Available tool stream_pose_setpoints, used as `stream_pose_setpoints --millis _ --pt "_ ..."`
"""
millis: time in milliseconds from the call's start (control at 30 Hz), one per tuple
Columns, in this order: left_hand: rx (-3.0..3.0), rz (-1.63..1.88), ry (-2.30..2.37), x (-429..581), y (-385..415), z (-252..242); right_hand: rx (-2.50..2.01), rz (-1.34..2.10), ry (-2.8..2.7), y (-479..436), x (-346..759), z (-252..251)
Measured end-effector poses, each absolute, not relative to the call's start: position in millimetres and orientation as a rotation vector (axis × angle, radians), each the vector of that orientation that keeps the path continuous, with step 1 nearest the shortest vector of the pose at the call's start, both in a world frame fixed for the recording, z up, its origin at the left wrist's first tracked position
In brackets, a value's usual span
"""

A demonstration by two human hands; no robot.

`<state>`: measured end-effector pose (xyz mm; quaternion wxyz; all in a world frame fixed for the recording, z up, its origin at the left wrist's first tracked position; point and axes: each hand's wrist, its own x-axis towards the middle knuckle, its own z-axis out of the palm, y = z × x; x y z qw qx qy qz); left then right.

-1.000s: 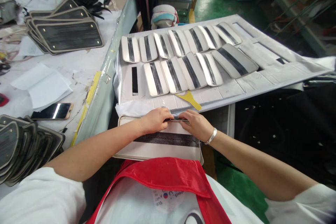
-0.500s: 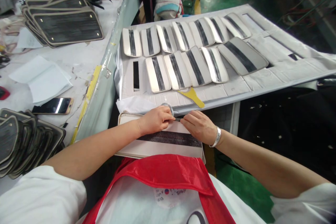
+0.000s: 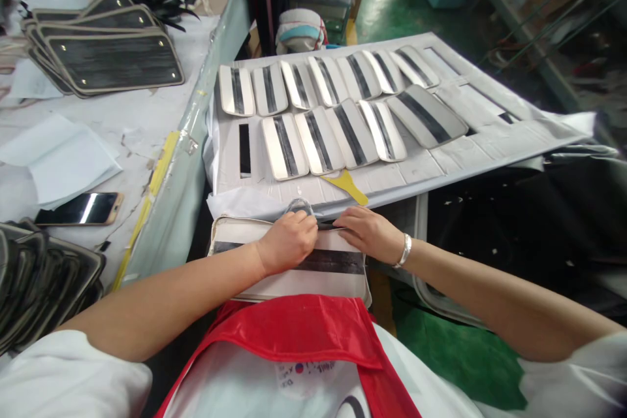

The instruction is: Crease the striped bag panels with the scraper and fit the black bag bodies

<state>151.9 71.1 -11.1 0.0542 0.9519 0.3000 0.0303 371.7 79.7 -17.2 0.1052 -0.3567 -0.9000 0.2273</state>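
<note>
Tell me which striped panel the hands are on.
The panel across the lap, nearest the camera: left hand and right hand rest on its far edge. The other panels lie in rows on the white board beyond.

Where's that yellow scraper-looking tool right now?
In the head view, the yellow tool lies on the white board near its front edge, centre frame, just ahead of the right hand and below the front row of striped panels.

place: factory workshop | signs: stacked panels, worktable, green floor
</note>
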Motion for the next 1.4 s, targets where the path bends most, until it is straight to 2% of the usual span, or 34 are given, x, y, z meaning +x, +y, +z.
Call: stream_pose_setpoints --millis 133,267,500,667,767,867,1133,1400 --pt "2.695 0.167 0.998 162.9 86.8 -17.4 -1.459 1.122 -2.109 81.5 380.8 -31.0" --pt "2.489 0.256 0.994 166.7 96.4 -27.6 -1.544 1.285 -1.859 77.6 375.1 -40.0" --pt "2.496 0.325 0.738 162.8 101.4 -35.0 -1.305 0.790 -2.193 66.9 374.7 -30.8" --pt "2.826 0.219 0.689 164.9 86.2 -25.8 -1.094 0.287 -2.744 53.9 375.4 -18.1" --pt "2.916 0.130 0.697 163.5 75.1 -17.2 -1.086 0.089 -2.889 46.5 371.3 -6.5" --pt "2.782 0.068 0.732 140.2 80.9 -10.5 -1.149 0.113 -2.913 51.6 365.4 1.2" --pt "2.041 0.017 1.141 17.5 114.7 11.1 -1.095 0.531 -2.611 84.0 280.0 -9.7" --pt "1.883 0.121 1.147 16.0 111.3 -2.5 -1.169 0.492 -2.695 95.2 234.1 -12.9"
